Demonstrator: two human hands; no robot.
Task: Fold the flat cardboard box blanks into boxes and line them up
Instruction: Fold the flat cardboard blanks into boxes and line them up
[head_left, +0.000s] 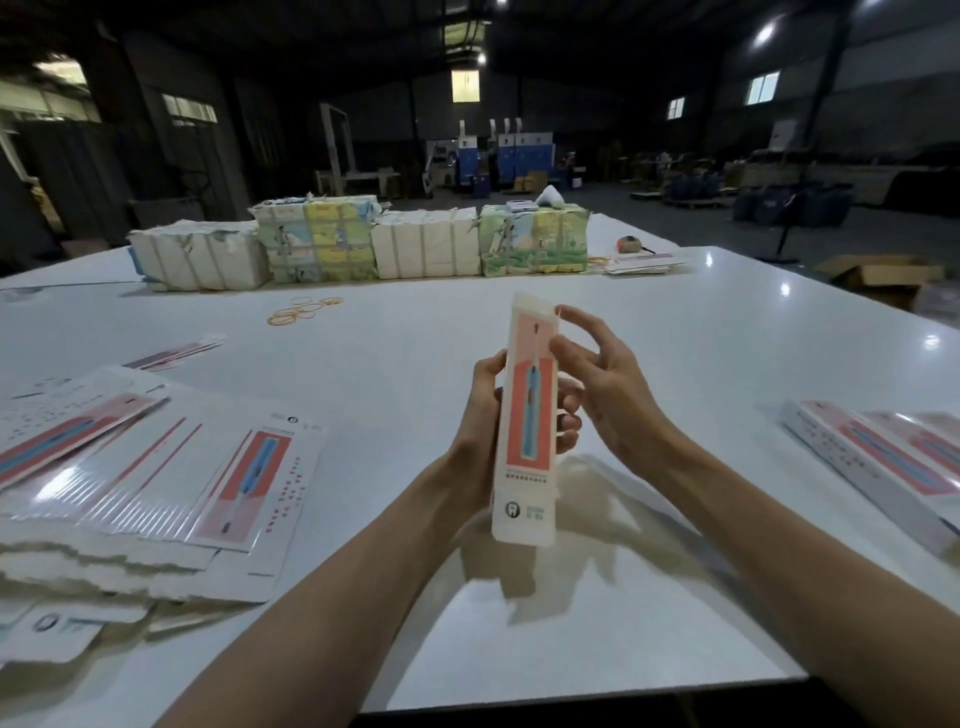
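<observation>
The left hand (483, 410) grips a long, narrow box (530, 415) from its left side. Its fingers curl round the back, and their tips show at the box's right edge. That grasp holds the box upright in the air above the table, printed face toward the camera, probably so the top end is free to work on. The right hand (608, 395) is loose, with fingers spread and only slightly bent. Its thumb touches the box's upper right edge, and I judge it is about to press or tuck the top flap; the flap itself is too blurred to read.

Left of the box, a fanned stack of flat blanks (156, 467) lies within easy reach of the left arm. Right of the box, finished boxes (883, 457) lie side by side near the table's edge, which looks like the start of the line.

Under the box is a glossy white table (415, 364) that mirrors the arms and ceiling lights. Beyond the box lie loose rubber bands (301, 312), and farther off is a row of strapped bundles (363, 244). Behind those the room is a dim warehouse with blue machines (519, 150), and an open carton (878, 275) sits on the floor far right of the box.
</observation>
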